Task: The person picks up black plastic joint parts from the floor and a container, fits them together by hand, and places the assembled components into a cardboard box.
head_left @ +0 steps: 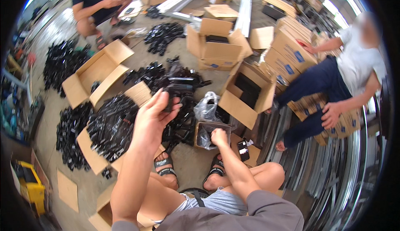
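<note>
My left hand (155, 111) is raised above the black heap, with thumb and fingers closed round a small black piece (170, 99) whose exact kind I cannot make out. Lower and to the right, my right hand (219, 137) is over the small open box (197, 136) lined with clear plastic. Its fingers are curled together, and whatever they may hold is hidden. Behind that box stands a crumpled clear plastic bag (206, 107). A pile of loose black parts (179, 124) spreads on the floor beyond my feet, partly covered by my left hand.
Large open cartons stand at the left (93, 70), far middle (214, 56) and right (237, 113). A phone (243, 150) lies right of the small box. One person (354, 56) sits at right by stacked cartons (287, 56); another (93, 6) squats far left. Metal profiles (308, 181) lie right.
</note>
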`<state>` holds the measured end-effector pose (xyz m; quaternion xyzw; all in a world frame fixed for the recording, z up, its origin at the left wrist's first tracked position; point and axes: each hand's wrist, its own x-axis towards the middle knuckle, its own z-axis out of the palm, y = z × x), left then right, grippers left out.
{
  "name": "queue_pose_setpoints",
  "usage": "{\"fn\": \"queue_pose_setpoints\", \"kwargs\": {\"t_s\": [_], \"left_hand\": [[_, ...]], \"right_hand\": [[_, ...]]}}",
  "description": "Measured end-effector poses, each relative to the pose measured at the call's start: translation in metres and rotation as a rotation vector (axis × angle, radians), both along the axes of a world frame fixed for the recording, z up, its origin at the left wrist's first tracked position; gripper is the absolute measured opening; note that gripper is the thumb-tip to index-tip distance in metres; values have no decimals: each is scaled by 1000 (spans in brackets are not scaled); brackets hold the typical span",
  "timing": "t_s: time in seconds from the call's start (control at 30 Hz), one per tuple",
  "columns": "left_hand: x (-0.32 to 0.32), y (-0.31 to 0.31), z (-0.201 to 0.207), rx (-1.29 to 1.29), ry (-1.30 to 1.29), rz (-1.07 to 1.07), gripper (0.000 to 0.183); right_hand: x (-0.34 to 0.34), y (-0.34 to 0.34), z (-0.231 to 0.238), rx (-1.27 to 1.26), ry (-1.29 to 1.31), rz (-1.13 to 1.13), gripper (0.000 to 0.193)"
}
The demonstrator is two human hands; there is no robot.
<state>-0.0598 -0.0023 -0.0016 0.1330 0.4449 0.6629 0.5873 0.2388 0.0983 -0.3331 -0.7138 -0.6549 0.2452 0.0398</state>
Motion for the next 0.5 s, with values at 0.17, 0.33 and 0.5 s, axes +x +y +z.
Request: {"fn": "queue_pose_setpoints", "kwargs": {"t_s": [0.17, 0.33, 0.5], "left_hand": [[0, 0, 4, 21, -187, 80, 38], [5, 5, -1, 115, -297, 57, 39], [20, 11, 0, 216, -342, -38, 41]], "right_hand": [[14, -8, -74, -243, -126, 62, 32], [-3, -12, -60, -274, -190, 51, 31], [15, -13, -76, -256, -172, 18, 31]]}}
